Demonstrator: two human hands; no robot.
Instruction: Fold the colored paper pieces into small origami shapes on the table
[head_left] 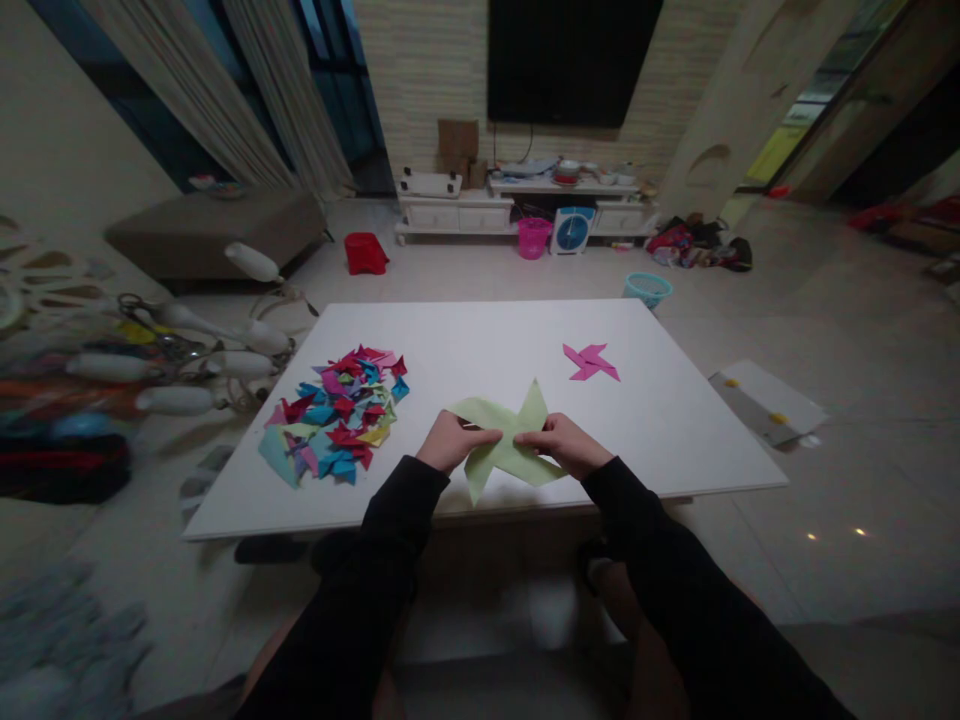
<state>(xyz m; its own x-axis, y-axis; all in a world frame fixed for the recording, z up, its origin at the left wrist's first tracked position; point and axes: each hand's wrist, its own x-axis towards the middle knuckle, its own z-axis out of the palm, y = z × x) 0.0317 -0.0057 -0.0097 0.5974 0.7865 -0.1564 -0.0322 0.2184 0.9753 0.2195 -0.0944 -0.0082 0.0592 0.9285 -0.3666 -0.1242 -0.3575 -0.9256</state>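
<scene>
A pale green folded paper pinwheel (504,450) is held up over the front edge of the white table, its pointed blades spread outward. My left hand (452,440) grips it from the left, thumb pressed on its face near the middle. From the other side my right hand (571,444) pinches it, thumb close to the left one. The fingers behind the paper are hidden. Farther back on the table lies a magenta paper pinwheel (591,362), flat and apart from both hands.
A heap of folded paper pieces (341,415) in many colours covers the left of the white table (480,335). A teal basket (648,289) stands on the floor beyond the far right corner. A white board-like item (772,400) lies right of the table.
</scene>
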